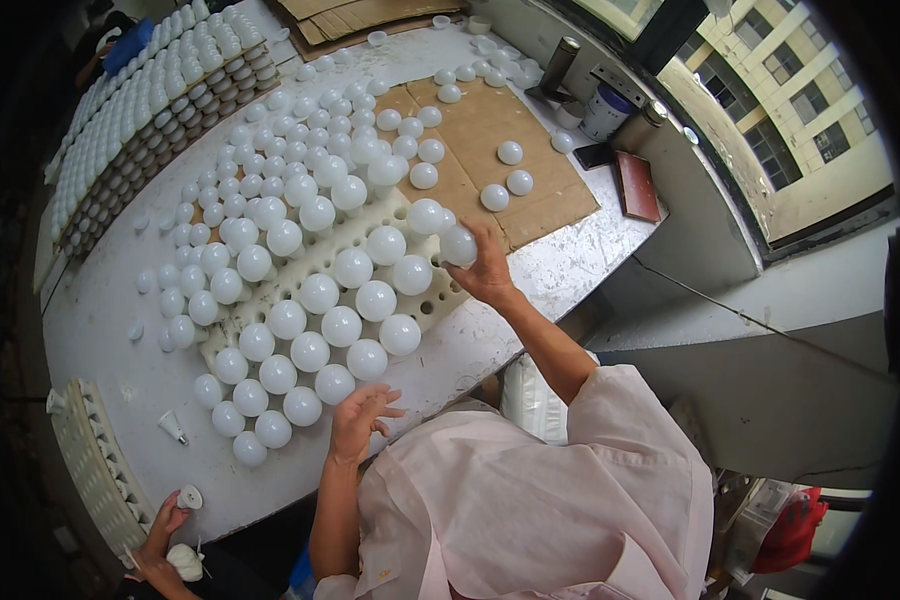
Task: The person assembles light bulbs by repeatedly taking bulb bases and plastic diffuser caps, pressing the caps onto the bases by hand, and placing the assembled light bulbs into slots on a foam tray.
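Observation:
White round bulb globes (341, 326) stand in rows in a pale foam tray (320, 258) with holes, on the white table. At the tray's right end my right hand (485, 265) has its fingers around one white bulb globe (458, 246), which sits close beside another globe (426, 216). Bare holes show in the tray near that hand. My left hand (362, 420) is held at the tray's near edge, fingers apart and empty, just beside the nearest globe (335, 384). Whether it touches that globe I cannot tell.
Loose globes (510, 153) lie on brown cardboard (555, 200). Stacked trays (170, 125) fill the far left. A co-worker's hand (168, 515) holds a white bulb part (190, 497). A white cone-shaped part (173, 428) lies nearby. A red notebook (638, 187) and a flask (562, 65) stand right.

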A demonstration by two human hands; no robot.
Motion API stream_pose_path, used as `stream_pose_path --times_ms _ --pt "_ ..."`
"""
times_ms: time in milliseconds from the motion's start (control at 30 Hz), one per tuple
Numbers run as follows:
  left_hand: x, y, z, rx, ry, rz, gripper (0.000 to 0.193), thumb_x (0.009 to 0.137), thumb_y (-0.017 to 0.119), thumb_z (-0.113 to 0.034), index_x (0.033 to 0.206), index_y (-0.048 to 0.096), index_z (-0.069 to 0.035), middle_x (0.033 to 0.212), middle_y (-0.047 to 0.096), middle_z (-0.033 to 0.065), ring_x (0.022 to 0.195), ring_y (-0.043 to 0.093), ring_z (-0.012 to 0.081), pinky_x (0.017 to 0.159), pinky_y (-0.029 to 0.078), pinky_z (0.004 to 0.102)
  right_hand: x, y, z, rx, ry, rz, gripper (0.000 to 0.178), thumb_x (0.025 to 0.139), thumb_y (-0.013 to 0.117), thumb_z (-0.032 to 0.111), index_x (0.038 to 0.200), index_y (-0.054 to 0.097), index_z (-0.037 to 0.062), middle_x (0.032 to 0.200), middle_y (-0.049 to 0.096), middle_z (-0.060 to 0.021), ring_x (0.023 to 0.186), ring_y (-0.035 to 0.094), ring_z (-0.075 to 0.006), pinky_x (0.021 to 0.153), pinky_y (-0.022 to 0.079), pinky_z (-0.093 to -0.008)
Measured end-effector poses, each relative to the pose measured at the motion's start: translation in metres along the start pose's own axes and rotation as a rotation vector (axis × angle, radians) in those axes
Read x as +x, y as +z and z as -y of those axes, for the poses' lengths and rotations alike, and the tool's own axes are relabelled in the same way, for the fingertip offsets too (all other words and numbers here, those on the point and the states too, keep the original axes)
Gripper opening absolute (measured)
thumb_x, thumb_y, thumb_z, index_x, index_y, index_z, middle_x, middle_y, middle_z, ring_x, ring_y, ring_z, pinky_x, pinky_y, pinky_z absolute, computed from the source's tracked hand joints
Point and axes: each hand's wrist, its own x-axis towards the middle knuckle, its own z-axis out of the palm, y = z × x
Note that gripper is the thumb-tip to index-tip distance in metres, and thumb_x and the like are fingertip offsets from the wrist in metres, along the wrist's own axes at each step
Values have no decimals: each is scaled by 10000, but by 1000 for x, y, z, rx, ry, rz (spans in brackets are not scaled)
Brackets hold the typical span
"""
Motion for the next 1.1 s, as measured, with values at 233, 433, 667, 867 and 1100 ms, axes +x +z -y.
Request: stream_pose_path --times_ms 233,433,667,867,1100 --pt "-21 -6 7 122 46 -219 308 902 566 -132 1131 520 70 1103 614 243 832 672 240 527 501 231 27 -16 -44 376 244 180 706 691 768 246 1318 482 93 1309 441 -201 1198 448 -350 997 397 -416" --pt "-54 -13 16 60 84 -448 262 920 536 -131 1120 531 38 1088 621 241 824 681 251 506 506 232 90 9 -179 -526 412 180 878 643 764 438 1393 383 188 1407 333 -240 1308 312 -411 1039 339 -464" --pt "-60 -22 -4 82 101 -514 257 915 555 -131 1107 550 38 1077 646 181 847 673 223 553 486 232 104 -21 -314 -467 369 336 932 548 805 531 1336 481 155 1430 197 -352 1329 226 -474 1077 291 -498" --pt "-110 -57 -18 23 311 -760 258 907 570 -137 1101 558 33 1057 657 167 834 673 209 540 467 234 81 44 -180 -367 -124 478 740 550 843 347 1186 560 94 1359 321 -359 1304 275 -477 1063 324 -484" --pt "-137 -189 -39 118 388 -1300 343 844 650 -124 1135 547 26 1092 639 169 887 659 194 568 478 245 50 10 -150 -210 3 185 602 659 791 268 1153 529 44 1235 495 -266 1173 444 -419 902 437 -473"
